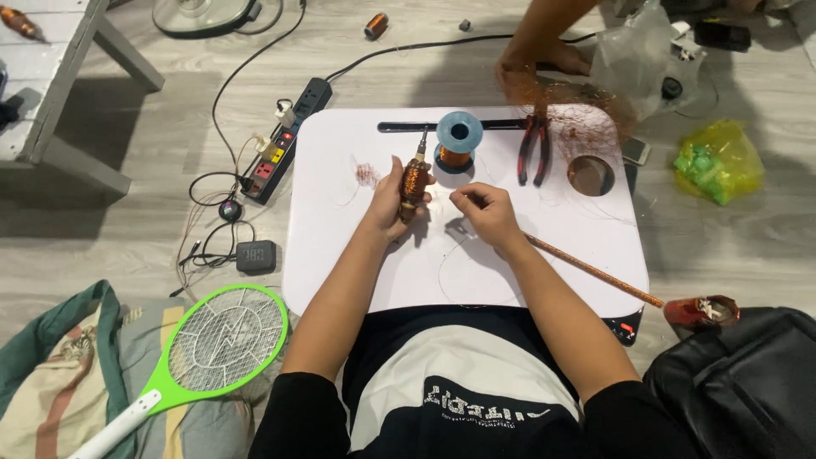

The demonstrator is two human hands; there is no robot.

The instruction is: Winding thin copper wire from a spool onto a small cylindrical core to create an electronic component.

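Head view: left hand (pixel 393 202) gripping upright copper coil (pixel 414 183), right hand (pixel 486 212) pinching wire.

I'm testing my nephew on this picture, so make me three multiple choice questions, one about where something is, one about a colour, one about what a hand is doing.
1. Where do the pliers lie?
A. On the white table, right of the blue spool
B. On the floor by the power strip
C. In the black bag

2. What colour is the frame of the bug-zapper racket?
A. Red
B. Green
C. Blue

3. What is the left hand doing?
A. Resting flat on the table
B. Holding the pliers
C. Gripping a copper-wound coil upright

Answers:
1. A, the pliers rest on the tabletop beside the spool.
2. B, its rim is bright green.
3. C, the fingers wrap around the coil.
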